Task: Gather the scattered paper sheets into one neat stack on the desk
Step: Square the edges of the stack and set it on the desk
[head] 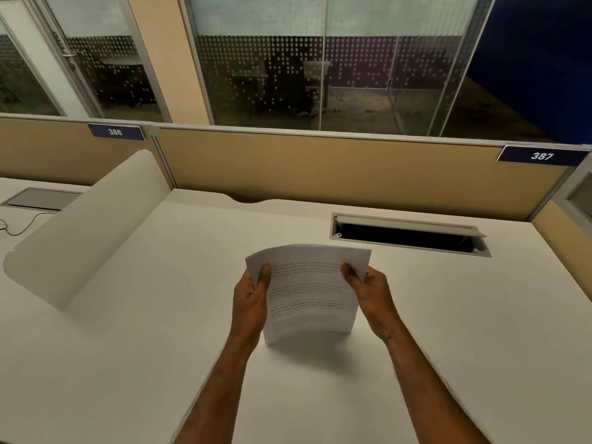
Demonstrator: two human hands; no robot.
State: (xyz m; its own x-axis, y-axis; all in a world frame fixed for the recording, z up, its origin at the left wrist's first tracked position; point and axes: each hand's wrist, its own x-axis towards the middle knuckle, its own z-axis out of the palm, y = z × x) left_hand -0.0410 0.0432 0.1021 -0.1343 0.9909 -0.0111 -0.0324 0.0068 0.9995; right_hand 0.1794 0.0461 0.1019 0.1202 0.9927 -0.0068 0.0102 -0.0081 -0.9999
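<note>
A bundle of white printed paper sheets (309, 293) stands upright in the middle of the white desk (160, 331), its lower edge resting on the desk top. My left hand (251, 298) grips the bundle's left edge, thumb on the printed face. My right hand (371, 291) grips the right edge the same way. The sheets bow slightly toward me, and their edges look roughly aligned. No loose sheets show elsewhere on the desk.
An open cable slot (407, 235) is cut into the desk behind the papers. A curved white divider (83, 229) rises on the left. A tan partition (320, 168) with labels 386 and 387 closes the far edge. A thin cable (19, 227) lies on the neighbouring desk.
</note>
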